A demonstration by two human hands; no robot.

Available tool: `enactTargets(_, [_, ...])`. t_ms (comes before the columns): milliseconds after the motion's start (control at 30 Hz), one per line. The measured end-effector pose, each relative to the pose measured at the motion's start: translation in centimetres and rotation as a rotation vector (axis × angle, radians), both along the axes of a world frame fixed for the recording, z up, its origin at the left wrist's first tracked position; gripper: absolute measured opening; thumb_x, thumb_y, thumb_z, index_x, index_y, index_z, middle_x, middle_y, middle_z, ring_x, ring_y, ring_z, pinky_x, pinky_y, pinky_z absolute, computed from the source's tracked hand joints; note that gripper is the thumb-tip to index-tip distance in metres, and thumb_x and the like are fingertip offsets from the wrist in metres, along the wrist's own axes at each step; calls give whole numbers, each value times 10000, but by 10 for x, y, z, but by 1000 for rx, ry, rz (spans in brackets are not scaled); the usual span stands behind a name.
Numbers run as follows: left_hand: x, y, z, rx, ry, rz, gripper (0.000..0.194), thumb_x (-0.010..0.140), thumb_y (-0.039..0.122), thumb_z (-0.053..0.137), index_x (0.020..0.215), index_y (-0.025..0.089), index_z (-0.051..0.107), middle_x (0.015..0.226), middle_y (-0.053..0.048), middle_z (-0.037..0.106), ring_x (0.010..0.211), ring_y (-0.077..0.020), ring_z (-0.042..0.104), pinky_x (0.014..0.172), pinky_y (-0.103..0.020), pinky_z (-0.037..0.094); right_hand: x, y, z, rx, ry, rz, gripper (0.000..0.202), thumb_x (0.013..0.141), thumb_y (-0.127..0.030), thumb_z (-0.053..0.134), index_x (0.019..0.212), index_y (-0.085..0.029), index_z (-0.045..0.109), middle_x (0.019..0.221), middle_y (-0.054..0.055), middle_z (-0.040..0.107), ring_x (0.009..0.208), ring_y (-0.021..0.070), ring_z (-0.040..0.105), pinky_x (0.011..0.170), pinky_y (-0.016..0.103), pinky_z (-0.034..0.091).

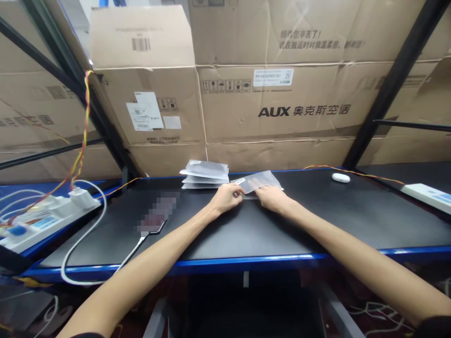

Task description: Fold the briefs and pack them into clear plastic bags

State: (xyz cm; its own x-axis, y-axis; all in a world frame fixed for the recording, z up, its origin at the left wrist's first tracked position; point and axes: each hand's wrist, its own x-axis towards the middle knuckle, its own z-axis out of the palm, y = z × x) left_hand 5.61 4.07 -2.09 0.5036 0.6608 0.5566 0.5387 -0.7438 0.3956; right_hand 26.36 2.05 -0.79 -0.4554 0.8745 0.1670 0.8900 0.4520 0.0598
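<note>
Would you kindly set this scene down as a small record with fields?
Left hand: holds the left corner of a translucent packet
Right hand: at the packet's near edge
Stack: similar packets, left of the held one
Surface: black table, blue edge
Left on table: blurred device with white cable
Right on table: small white case
Background: printed cardboard

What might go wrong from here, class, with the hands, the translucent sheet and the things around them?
The stack beside the left hand is unevenly layered; a nudge might slide it. The white cable hangs over the table's front edge near the left forearm; a snag could drag the device. The thin translucent sheet, at the left hand and right hand, might crease.
</note>
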Motion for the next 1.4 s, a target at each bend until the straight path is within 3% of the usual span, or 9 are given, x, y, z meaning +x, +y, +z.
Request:
enactTargets(133, [-6,0,6,26,108,110,202,740,71,605,833,183,746,834,-21,708,735,-154,655,716,-253,535,28,-17,1,10,124,197,487,945,-258,508,1421,-156,526,1497,113,490,1333,271,516,1083,376,448])
enactTargets(200, [-10,1,10,39,142,158,185,738,81,601,815,184,734,843,-28,704,745,-167,654,729,-268,536,45,-22,2,-42,400,327,364,931,-296,520,1238,-188,685,1299,82,675,1143,250,665,985,353,529])
enactTargets(267, [-15,1,12,42,162,196,205,747,82,583,838,192,730,873,-39,706,780,-191,659,746,-293,545,62,-23,3,-29,641,279,316,922,-344,526,1082,-191,752,988,59,785,837,217,744,775,312,598])
enactTargets(333, [-18,1,14,61,185,220,321,754,47,540,955,207,732,973,-52,718,889,-222,669,798,-321,556,78,-21,3,46,734,207,308,905,-365,548,1034,-185,762,902,57,786,767,211,734,703,304,595])
enactTargets(467, [-16,3,11,240,273,115,618,742,-31,494,1298,207,621,1357,-99,610,1211,-274,585,1012,-428,508,96,-15,-2,117,538,258,351,858,-275,573,1175,-228,717,1128,65,747,985,237,704,885,389,573])
enactTargets(633, [-6,4,3,283,291,-83,391,883,98,540,1234,206,676,1321,-101,646,1237,-257,595,1067,-446,481,84,-18,-10,162,327,333,398,879,-262,614,1274,-271,664,1347,62,642,1255,249,580,1056,444,489])
enactTargets(833, [-3,-2,0,183,370,-77,328,909,223,582,1219,209,688,1307,-92,659,1188,-259,636,1005,-391,519,69,-19,-15,216,204,354,282,945,-242,530,1131,-256,741,1192,54,731,1139,243,670,991,406,531])
enactTargets(1167, [9,-16,-2,310,288,-238,203,939,336,611,1059,213,721,1096,-63,741,1009,-204,692,941,-328,518,52,-30,-16,183,219,288,290,954,-236,493,1097,-244,745,1128,56,756,984,212,733,827,289,546])
enactTargets(1400, [17,-27,-4,367,312,-197,260,986,331,491,965,235,732,985,-51,758,898,-194,707,795,-294,527,44,-39,-11,201,259,306,316,968,-248,457,1082,-230,751,1079,49,771,897,204,748,707,258,544])
